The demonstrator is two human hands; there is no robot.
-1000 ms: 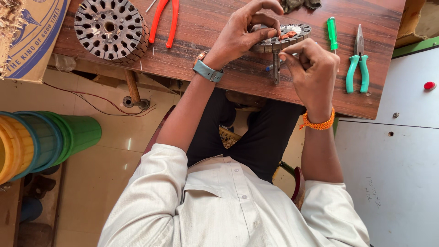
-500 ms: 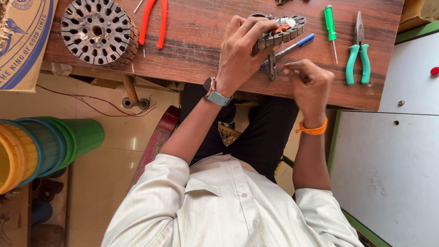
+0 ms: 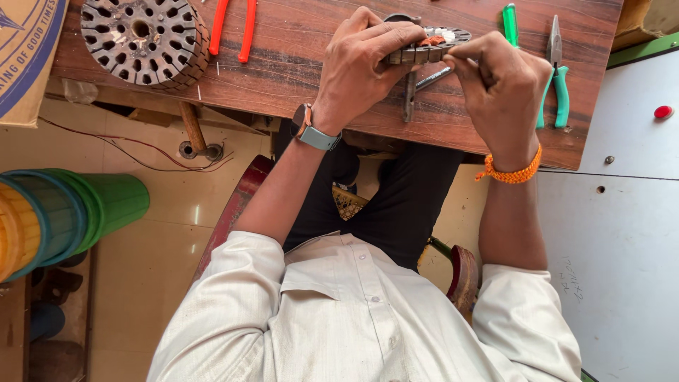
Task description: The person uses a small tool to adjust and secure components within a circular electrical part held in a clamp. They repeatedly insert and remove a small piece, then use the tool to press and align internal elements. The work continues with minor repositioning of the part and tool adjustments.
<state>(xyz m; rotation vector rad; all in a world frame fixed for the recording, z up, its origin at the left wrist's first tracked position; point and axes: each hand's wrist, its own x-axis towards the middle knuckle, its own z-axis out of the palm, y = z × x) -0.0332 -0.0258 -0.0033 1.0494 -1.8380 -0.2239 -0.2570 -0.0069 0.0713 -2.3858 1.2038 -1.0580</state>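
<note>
Left hand (image 3: 357,67) clamps the slotted metal ring (image 3: 428,44) edge-up at the desk (image 3: 297,78) edge, fingers closed round it, prob. to steady it. Right hand (image 3: 498,85) pinches its rim, fingertips shut. Green pliers (image 3: 557,85) alongside.

Wooden worktop (image 3: 297,78), seen from above. Lying on it: slotted stator core (image 3: 141,35) at far left, orange pliers (image 3: 233,28) beside it, green screwdriver (image 3: 510,18) and green-handled pliers (image 3: 556,78) at right.

Bright even daylight, soft shadows, sharp focus, slight wide-angle stretch at edges
</note>
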